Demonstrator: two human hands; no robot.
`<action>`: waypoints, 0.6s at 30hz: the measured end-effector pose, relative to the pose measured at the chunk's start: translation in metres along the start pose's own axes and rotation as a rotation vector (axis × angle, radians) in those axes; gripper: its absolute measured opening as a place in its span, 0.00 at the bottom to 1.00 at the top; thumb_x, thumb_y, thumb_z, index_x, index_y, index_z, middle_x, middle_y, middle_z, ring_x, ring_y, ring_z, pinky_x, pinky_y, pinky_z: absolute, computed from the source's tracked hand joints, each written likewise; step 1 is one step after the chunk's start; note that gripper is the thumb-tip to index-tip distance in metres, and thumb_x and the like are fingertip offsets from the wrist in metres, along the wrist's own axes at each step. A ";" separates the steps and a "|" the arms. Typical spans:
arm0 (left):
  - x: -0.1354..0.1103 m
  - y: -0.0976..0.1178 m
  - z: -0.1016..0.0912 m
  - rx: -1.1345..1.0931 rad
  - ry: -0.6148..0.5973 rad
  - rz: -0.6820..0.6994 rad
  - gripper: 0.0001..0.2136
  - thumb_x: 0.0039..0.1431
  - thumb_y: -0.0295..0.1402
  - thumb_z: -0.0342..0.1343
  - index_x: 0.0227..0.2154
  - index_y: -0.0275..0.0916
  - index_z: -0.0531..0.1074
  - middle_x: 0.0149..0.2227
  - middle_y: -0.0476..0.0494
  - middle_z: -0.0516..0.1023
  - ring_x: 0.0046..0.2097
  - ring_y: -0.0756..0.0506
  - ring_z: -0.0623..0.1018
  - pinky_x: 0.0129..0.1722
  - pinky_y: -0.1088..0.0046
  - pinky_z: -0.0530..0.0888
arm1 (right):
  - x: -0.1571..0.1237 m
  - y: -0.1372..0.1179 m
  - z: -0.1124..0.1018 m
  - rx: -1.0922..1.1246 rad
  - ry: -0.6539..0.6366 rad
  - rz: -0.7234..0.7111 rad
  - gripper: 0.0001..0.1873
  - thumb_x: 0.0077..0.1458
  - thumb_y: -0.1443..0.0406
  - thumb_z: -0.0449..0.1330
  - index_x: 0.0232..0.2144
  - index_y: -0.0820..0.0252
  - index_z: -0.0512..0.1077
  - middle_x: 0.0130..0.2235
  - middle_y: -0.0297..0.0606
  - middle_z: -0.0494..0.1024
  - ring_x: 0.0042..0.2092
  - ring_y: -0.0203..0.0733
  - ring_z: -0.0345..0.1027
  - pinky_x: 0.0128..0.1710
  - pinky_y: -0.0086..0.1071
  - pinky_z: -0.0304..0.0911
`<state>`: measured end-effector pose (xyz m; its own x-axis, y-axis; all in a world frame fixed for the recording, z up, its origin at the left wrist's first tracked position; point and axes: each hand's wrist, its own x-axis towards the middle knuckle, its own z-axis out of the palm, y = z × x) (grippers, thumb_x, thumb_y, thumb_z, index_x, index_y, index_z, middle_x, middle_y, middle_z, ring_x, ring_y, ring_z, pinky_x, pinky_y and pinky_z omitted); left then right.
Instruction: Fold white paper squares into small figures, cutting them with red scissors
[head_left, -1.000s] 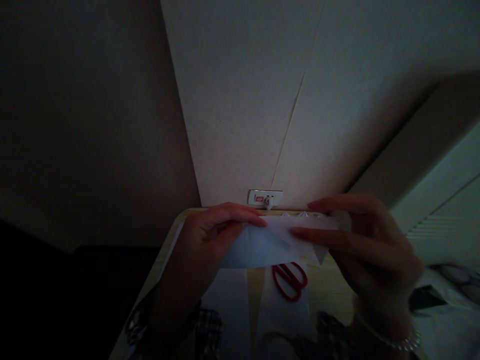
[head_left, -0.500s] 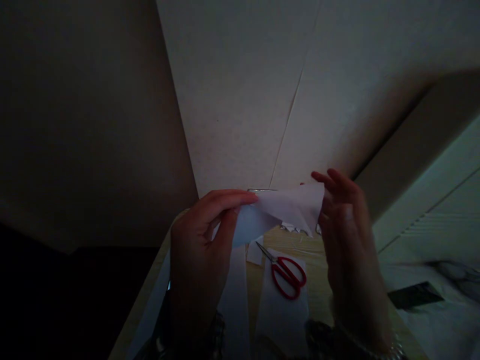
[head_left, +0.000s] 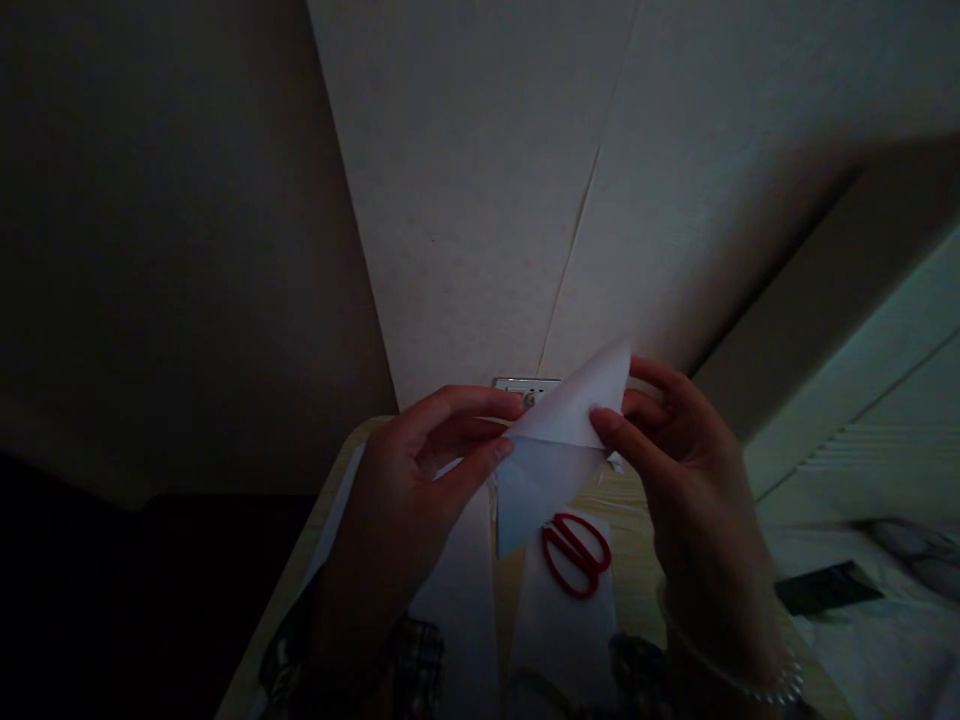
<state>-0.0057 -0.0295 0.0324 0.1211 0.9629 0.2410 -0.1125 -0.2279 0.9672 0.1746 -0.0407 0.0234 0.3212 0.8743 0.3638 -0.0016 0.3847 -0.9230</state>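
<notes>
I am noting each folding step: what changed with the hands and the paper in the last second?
The paper went from a wide, level strip to a narrower shape, with one corner pointing up and one down. The right hand opened beside it half a second ago and now pinches it again. The left hand kept its pinch on the left end. The red scissors stayed on the table.

The folded paper (head_left: 559,450) hides the blades of the red scissors (head_left: 576,556). It also covers part of the wall socket (head_left: 516,384). Both sleeves (head_left: 420,650) are cut off at the bottom edge. The dark flat thing (head_left: 823,587) on the bed (head_left: 885,645) is too dim to name.
</notes>
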 end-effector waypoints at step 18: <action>0.004 0.004 0.008 -0.081 0.005 -0.086 0.07 0.48 0.25 0.68 0.31 0.41 0.80 0.29 0.52 0.85 0.33 0.49 0.85 0.34 0.79 0.80 | -0.007 -0.008 0.009 -0.055 -0.058 -0.061 0.21 0.48 0.65 0.73 0.45 0.47 0.74 0.35 0.29 0.81 0.36 0.40 0.76 0.34 0.32 0.71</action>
<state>0.0021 -0.0273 0.0382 0.1290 0.9791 0.1570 -0.1815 -0.1324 0.9744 0.1640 -0.0475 0.0293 0.2641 0.8659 0.4248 0.0688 0.4224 -0.9038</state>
